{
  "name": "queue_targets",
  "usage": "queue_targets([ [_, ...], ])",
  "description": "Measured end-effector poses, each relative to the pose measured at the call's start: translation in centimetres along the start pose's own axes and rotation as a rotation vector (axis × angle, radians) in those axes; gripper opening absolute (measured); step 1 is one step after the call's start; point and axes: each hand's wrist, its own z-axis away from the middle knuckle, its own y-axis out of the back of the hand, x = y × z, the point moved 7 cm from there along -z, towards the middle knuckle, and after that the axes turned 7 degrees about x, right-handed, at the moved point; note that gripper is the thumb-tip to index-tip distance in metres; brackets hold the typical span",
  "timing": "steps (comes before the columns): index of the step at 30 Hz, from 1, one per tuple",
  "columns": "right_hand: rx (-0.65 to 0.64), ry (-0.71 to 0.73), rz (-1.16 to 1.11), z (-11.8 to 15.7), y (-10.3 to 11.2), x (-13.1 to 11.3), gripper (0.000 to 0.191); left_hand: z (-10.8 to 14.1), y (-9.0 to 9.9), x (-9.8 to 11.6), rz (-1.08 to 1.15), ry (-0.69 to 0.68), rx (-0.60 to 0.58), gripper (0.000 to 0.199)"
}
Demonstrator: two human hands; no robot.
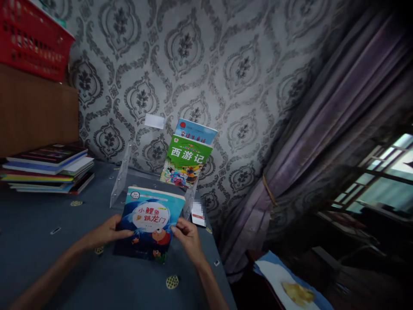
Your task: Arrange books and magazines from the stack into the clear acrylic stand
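Clamping opposite sides, left hand point(112, 232) and right hand point(189, 239) hold the blue book point(149, 224) toward the right edge of the tabletop point(129, 286); probably light, bendy, slick, best gripped so.

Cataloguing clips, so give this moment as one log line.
left hand: grips thin blue illustrated book, left edge | right hand: grips its right edge | green illustrated book: leaning in clear plastic stand

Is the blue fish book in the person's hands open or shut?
Shut: the blue fish book shows its front cover, no pages spread, with the left hand and right hand gripping its sides.
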Motion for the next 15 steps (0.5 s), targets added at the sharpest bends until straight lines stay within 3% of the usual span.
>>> queue_targets([
  [5, -0.073, -0.059, 0.075, 0.4, 0.1, 0.7, 0.037, 0.3, -1.0, 0.0, 0.04, 0.019, -0.068, 0.055],
  [15, -0.294, -0.166, 0.197, 3.9, -1.3, 3.4, 0.044, 0.3, -0.9, -0.2, 0.08, 0.023, -0.038, 0.057],
])
